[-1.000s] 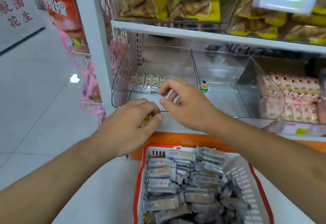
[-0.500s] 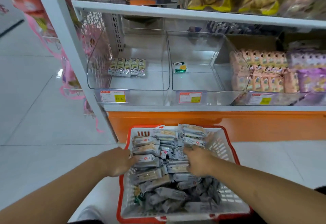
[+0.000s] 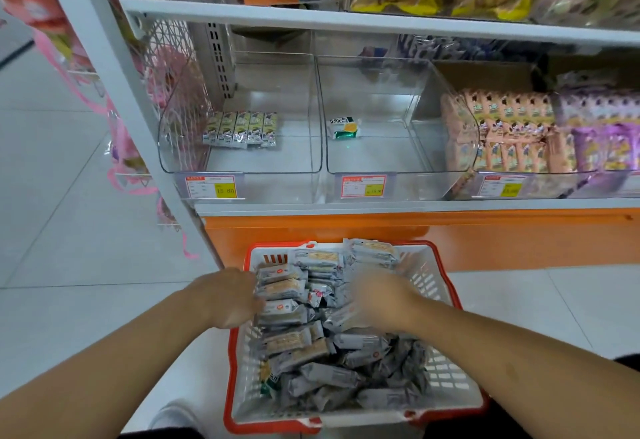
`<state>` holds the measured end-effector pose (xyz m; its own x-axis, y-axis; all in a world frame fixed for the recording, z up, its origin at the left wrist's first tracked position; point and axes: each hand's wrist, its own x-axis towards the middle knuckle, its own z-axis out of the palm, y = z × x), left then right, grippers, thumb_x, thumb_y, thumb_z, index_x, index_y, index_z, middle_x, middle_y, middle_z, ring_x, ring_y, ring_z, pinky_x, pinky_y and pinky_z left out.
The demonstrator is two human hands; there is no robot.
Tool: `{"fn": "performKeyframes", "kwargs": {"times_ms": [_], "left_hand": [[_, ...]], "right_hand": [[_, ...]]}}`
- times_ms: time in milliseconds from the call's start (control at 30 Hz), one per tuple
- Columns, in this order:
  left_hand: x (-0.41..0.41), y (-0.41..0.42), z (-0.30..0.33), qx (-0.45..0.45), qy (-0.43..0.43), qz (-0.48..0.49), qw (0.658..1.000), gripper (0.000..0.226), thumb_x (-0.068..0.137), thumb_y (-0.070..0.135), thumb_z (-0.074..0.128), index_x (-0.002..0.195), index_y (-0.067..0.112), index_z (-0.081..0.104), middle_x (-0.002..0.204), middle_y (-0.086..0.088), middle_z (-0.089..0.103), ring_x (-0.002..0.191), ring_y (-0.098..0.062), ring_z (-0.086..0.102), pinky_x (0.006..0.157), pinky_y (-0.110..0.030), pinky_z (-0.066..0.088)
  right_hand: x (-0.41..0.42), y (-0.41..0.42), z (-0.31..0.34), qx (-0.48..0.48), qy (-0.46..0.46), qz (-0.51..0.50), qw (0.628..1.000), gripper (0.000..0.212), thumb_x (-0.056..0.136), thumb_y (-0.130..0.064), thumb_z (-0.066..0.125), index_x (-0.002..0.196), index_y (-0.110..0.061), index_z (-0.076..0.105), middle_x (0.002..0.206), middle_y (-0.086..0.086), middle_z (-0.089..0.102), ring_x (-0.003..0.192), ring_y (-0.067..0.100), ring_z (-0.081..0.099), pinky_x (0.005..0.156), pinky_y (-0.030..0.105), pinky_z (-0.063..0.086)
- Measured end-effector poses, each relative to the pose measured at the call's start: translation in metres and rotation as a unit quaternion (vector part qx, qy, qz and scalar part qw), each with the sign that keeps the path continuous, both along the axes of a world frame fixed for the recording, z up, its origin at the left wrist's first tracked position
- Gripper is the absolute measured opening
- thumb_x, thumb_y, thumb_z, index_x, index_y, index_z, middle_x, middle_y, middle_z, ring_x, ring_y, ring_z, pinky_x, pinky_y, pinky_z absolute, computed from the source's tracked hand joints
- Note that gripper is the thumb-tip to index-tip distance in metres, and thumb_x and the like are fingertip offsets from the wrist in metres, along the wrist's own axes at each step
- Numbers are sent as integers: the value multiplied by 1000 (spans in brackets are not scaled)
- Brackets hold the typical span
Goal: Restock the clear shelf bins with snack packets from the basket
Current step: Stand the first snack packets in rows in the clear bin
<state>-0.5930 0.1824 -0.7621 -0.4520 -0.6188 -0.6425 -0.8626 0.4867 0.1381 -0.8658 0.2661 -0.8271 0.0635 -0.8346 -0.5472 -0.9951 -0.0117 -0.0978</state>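
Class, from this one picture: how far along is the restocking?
Done: a short row of packets stands in the left bin. In hand: left hand and right hand reach into the basket; grip blurred. Left: the basket remains heaped, and the middle bin holds one packet.

Both hands reach down into basket (image 3: pixel 446 374), white with red rim, full of grey snack packets (image 3: pixel 322 345). Left hand (image 3: pixel 227 298) at left rim, fingers on packets. Right hand (image 3: pixel 379 300) motion-blurred, over the pile; grip unclear. Beyond the hands: clear bin (image 3: pixel 242 161) holding five packets (image 3: pixel 240 129).
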Motion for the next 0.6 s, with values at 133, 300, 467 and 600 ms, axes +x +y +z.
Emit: {"fn": "performKeyframes", "kwargs": {"times_ms": [133, 300, 467, 600], "left_hand": [[-15, -8, 24, 15, 169, 77, 983, 29, 104, 47, 51, 102, 25, 69, 100, 4, 72, 94, -15, 67, 89, -39, 56], [-35, 3, 63, 286, 368, 242, 851, 25, 100, 36, 66, 116, 18, 72, 107, -6, 77, 98, -13, 72, 86, -32, 61], [-36, 5, 84, 329, 440, 276, 789, 24, 96, 20, 71, 112, 3, 70, 98, -15, 77, 91, -30, 76, 85, -41, 63], [-33, -3, 89, 229, 469, 324, 789, 30, 90, 26, 80, 107, 4, 69, 83, -9, 72, 76, -23, 73, 78, -40, 65]], "right_hand": [[-8, -18, 51, -85, -123, 19, 989, 40, 85, -3, 71, 96, -39, 57, 105, -10, 49, 98, 15, 52, 84, 42, 53], [15, -24, 122, -191, -339, -13, 921, 48, 84, 12, 66, 99, -34, 69, 109, -15, 58, 106, 10, 57, 92, 31, 49], [31, -26, 140, -247, -363, 2, 898, 53, 84, 17, 52, 109, -27, 69, 115, -14, 61, 113, 10, 59, 95, 38, 49], [31, -29, 157, -229, -359, -17, 905, 44, 91, -13, 65, 128, -35, 63, 137, -25, 56, 138, 0, 44, 115, 31, 37]]}}
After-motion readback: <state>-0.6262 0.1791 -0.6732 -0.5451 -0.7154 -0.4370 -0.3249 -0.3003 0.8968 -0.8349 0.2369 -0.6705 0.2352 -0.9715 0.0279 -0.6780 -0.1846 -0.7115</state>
